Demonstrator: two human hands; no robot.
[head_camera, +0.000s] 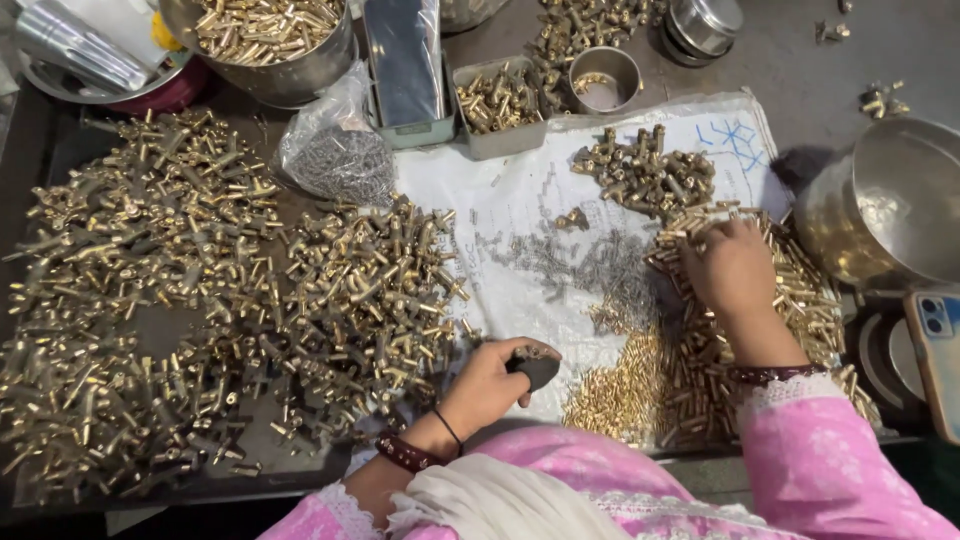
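My left hand (492, 383) is closed around a small dark tool (538, 369) just above the near edge of the white sheet (500, 200). My right hand (730, 265) reaches into a pile of short brass tubes (790, 300) at the right, fingertips pressed among them; whether it grips one is hidden. Between the hands lie a scatter of tiny grey metal pins (590, 265) and a heap of small brass pieces (615, 390). A large spread of assembled brass fittings (200, 300) covers the dark table at the left.
Another brass pile (645, 170) lies on the sheet's far side. At the back stand a steel bowl of brass parts (270, 40), a grey tray (497, 100), a small steel cup (604, 78) and a plastic bag of pins (335, 150). A big steel pot (890, 205) and a phone (937, 345) are at the right.
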